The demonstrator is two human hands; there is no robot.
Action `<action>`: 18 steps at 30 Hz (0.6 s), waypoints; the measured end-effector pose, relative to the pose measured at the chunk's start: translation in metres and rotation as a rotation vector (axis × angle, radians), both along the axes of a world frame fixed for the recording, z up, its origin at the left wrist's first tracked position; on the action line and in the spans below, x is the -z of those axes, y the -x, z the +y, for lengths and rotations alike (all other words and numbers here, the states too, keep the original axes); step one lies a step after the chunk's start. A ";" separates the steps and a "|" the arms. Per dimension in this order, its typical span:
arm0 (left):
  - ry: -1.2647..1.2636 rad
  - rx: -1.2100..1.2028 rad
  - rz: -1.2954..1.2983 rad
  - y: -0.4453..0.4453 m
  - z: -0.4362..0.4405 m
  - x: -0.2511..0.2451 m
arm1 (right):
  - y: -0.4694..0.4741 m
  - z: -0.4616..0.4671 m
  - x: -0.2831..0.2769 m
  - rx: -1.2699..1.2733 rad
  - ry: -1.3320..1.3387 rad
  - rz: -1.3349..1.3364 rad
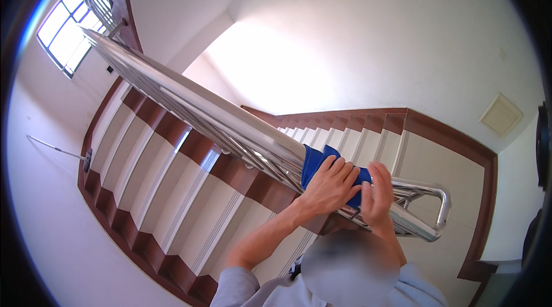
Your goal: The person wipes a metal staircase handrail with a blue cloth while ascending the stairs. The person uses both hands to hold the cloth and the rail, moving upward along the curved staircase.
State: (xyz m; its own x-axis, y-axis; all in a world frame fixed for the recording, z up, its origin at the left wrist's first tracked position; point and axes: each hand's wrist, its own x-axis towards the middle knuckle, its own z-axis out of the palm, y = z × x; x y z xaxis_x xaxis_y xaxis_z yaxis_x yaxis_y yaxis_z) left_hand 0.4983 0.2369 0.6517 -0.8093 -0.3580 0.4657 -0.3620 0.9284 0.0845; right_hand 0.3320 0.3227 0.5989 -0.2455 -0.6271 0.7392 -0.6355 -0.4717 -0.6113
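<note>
A blue cloth [314, 163] is wrapped over the wide top rail of a metal stair handrail [241, 121], close to the rail's lower end. My left hand [334, 184] presses on the cloth from above, its fingers curled over the rail. Just to the right, my right hand [377, 192] is raised beside the cloth's edge, thumb and fingers apart; whether it touches the cloth or the rail is hard to tell. Both forearms reach up from the bottom of the view. The part of the rail under the cloth is hidden.
Pale steps [202, 203] with dark red borders lie left of the rail, and another flight [345, 141] lies behind it. A mop [87, 160] leans by the left wall. The rail ends in a bent metal tube [444, 205] over the landing [448, 169]. A window [69, 26] is at upper left.
</note>
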 end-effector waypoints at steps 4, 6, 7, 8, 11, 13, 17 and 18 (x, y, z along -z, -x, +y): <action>-0.115 0.022 0.467 -0.045 -0.016 -0.023 | -0.029 -0.024 -0.019 -0.183 -0.128 0.122; -0.025 -0.218 0.509 -0.077 -0.025 -0.041 | -0.042 -0.031 -0.024 -0.156 -0.182 0.299; 0.071 -0.355 0.481 -0.089 -0.032 -0.049 | -0.049 -0.032 -0.026 -0.104 -0.194 0.381; 0.139 -0.451 0.386 -0.098 -0.039 -0.056 | -0.056 -0.036 -0.029 -0.053 -0.200 0.467; 0.183 -0.570 0.265 -0.105 -0.057 -0.062 | -0.070 -0.049 -0.036 -0.038 -0.352 0.453; 0.158 -0.584 0.186 -0.101 -0.067 -0.061 | -0.078 -0.056 -0.039 0.001 -0.346 0.463; 0.253 -0.591 0.188 -0.096 -0.075 -0.054 | -0.074 -0.053 -0.035 -0.028 -0.321 0.419; 0.296 -0.594 0.195 -0.097 -0.077 -0.053 | -0.070 -0.050 -0.032 -0.022 -0.262 0.419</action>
